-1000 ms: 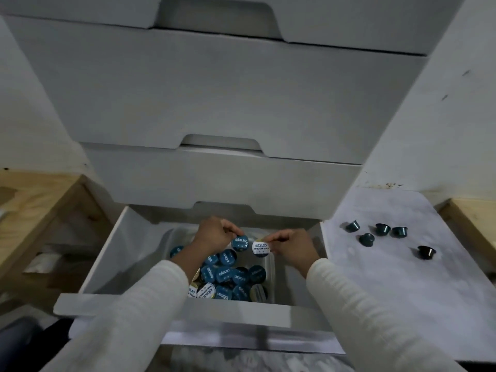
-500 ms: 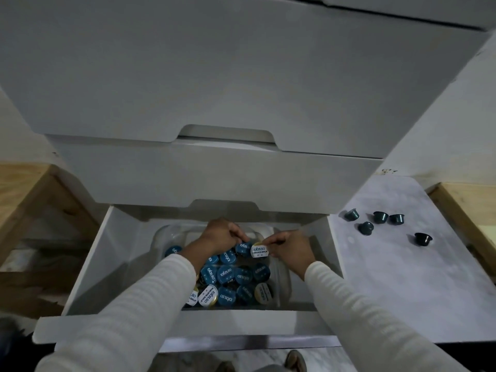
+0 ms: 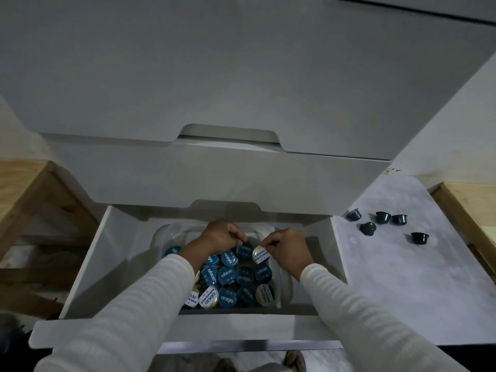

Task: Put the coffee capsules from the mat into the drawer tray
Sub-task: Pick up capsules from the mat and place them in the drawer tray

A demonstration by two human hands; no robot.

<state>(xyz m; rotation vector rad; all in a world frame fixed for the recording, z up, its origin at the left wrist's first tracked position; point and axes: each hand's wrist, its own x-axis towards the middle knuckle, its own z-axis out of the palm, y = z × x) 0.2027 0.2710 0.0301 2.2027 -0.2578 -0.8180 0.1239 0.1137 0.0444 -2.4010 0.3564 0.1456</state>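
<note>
Head cam, the only view here: both hands are down in the open drawer [image 3: 88, 267] over the clear plastic tray [image 3: 281, 280], which is already packed with blue and gold-lidded capsules [image 3: 228, 275]. The left hand [image 3: 221, 234] has its grip narrow, fingertips pinching a blue-lidded capsule [image 3: 244, 249] at the back of the pile, and the right hand [image 3: 288, 245] is pinching the white and gold "Robusta Gold" capsule [image 3: 259, 255] right beside it, the two lids about touching. Five dark capsules [image 3: 381, 217] are still out on the grey mat [image 3: 402, 277] to the right, well apart from the drawer, so I'd guess the job isn't finished. What could go wrong: the tray looks crowded, so a capsule wedged in on top might tip or slide onto its neighbours, or roll off into the gap between tray and drawer wall. The ones on the mat lie tipped or upside down and could roll if nudged. Versus half a second ago the hands and both pinched capsules sit in much the same spot, and the head has tilted a bit so the drawer sits lower in view
</note>
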